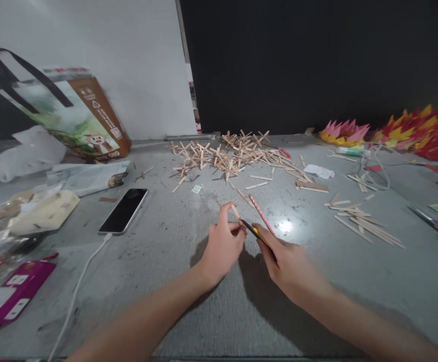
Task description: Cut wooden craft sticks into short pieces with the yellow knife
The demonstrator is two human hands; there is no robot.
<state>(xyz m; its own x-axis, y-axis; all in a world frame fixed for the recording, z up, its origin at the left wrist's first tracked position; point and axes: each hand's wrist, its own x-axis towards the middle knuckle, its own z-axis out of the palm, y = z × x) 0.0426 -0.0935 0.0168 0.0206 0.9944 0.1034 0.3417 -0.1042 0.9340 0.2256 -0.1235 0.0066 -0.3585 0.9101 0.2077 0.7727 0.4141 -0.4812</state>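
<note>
Holding stick (235, 211) in left grip (224, 245) left of striped rod (259, 211), dark tool (255, 231) in right grip (285, 256), best angled off fingertips (225, 210).

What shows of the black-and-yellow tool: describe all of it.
The black-and-yellow tool is slim, perhaps a cutter, with a dark front end and a yellow patch behind it; its material is unclear. Gripped in the right hand, which partly hides it, it slants above the table, front end pointing forward and left. That end appears to meet the wooden stick in the left hand.
</note>
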